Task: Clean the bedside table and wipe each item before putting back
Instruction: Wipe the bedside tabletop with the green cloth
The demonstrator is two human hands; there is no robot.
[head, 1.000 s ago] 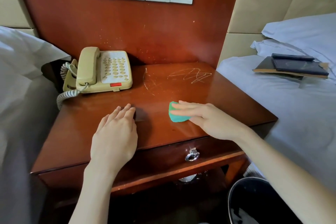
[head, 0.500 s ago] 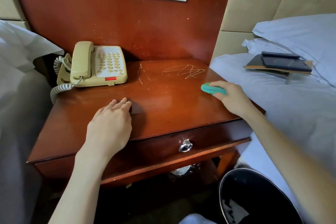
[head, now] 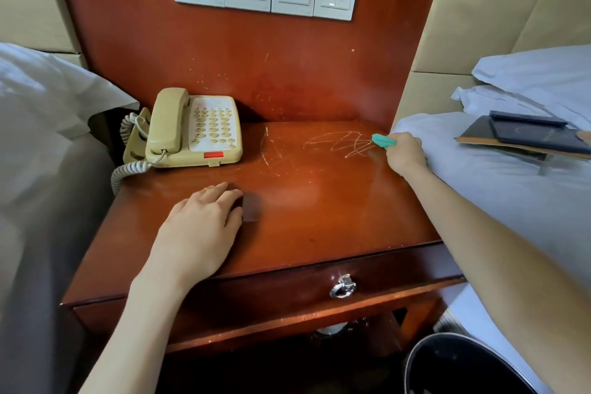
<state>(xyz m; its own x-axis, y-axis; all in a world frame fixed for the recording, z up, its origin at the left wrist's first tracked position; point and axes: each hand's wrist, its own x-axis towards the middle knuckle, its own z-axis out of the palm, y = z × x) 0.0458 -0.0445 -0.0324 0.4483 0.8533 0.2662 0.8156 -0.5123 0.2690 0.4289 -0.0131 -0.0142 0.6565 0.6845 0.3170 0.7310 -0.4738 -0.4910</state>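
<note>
With our right hand (head: 404,152) pinching the cloth (head: 383,141), we should press it flat over the scribbles (head: 339,144) just beyond its fingers, while our left hand (head: 200,230) lies open, bracing the table (head: 335,217).

Green cloth (head: 382,140) in right hand (head: 405,152) at bedside table's (head: 335,217) far right, beside pale scribbles (head: 339,144).

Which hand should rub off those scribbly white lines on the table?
The right hand. It already holds the green cloth right beside the white scribbles, while the left hand lies flat nearer the front edge.
</note>
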